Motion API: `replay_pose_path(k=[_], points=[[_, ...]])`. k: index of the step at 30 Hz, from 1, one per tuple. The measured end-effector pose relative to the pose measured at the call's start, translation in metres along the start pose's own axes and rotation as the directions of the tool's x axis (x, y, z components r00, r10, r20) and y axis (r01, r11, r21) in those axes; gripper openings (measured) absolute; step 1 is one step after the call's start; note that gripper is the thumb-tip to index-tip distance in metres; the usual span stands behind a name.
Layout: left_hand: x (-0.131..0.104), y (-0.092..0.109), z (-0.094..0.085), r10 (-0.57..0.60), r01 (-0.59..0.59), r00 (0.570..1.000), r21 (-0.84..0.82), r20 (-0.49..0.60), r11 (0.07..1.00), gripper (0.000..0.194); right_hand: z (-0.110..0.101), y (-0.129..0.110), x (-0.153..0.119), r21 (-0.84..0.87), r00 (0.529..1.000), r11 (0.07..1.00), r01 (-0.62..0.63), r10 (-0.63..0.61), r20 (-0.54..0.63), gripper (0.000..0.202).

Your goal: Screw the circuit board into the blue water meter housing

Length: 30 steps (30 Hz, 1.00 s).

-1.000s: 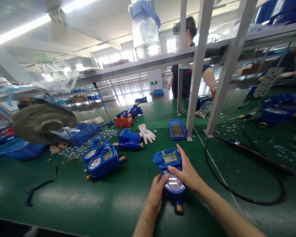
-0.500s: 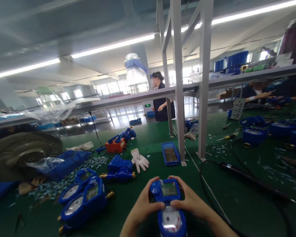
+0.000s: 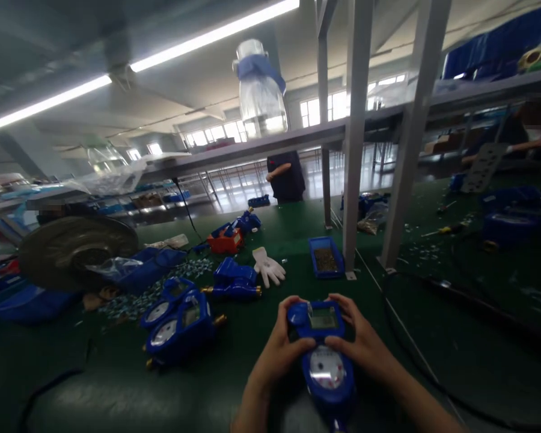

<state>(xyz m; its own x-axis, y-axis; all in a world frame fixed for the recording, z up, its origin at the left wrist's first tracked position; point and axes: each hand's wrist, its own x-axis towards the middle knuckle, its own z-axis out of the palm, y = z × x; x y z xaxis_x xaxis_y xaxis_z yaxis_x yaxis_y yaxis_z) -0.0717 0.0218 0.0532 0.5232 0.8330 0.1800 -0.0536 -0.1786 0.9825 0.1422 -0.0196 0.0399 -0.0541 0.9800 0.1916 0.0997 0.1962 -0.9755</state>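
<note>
A blue water meter (image 3: 328, 368) with a round white dial and a grey display faces up between my hands. My left hand (image 3: 285, 344) grips the left side of its display housing, thumb pressed at the seam above the dial. On the opposite side my right hand (image 3: 359, 337) holds the same housing, fingers curled over the top corner. To the left lie more blue meters (image 3: 180, 325) with brass ends, partly overlapping. Beyond them another blue meter (image 3: 234, 279) rests on its side beside a white glove (image 3: 268, 266).
A blue tray of small parts (image 3: 326, 258) stands before the shelf posts (image 3: 359, 144). A red box (image 3: 225, 239), scattered light-blue bits (image 3: 135, 302) and a large fan-like disc (image 3: 79, 249) lie left. A black cable (image 3: 390, 313) runs right. A person (image 3: 286, 174) stands beyond the shelf.
The view has shifted, so the bench items sit further right and higher. Both hands keep their hold on the water meter. The standing person's arm has changed position.
</note>
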Motion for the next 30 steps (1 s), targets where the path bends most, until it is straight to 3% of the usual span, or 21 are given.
replay_pose_path(k=[8, 13, 16, 25, 30], points=[[0.003, -0.009, 0.005, 0.064, -0.06, 0.997, 0.093, -0.031, 0.994, 0.085, -0.002, 0.006, -0.003, -0.057, 0.996, 0.998, 0.037, -0.041, -0.075, 0.077], [0.001, -0.012, 0.011, 0.102, -0.09, 0.993, 0.196, -0.052, 0.977, 0.085, -0.012, -0.004, 0.007, -0.143, 0.995, 0.988, -0.065, 0.076, 0.072, 0.095], [-0.001, -0.013, 0.016, 0.122, -0.107, 0.991, 0.221, -0.058, 0.969, 0.083, -0.016, -0.009, 0.011, -0.236, 0.99, 0.97, -0.054, 0.082, 0.112, 0.081], [-0.002, -0.012, 0.022, 0.201, -0.169, 0.977, 0.313, -0.073, 0.934, 0.085, -0.01, 0.006, 0.001, -0.25, 0.989, 0.961, 0.115, -0.134, -0.06, 0.061], [0.0, -0.015, 0.025, 0.227, -0.197, 0.97, 0.273, -0.082, 0.941, 0.092, -0.009, 0.012, -0.004, -0.236, 0.98, 0.962, 0.136, -0.166, -0.111, 0.066]])
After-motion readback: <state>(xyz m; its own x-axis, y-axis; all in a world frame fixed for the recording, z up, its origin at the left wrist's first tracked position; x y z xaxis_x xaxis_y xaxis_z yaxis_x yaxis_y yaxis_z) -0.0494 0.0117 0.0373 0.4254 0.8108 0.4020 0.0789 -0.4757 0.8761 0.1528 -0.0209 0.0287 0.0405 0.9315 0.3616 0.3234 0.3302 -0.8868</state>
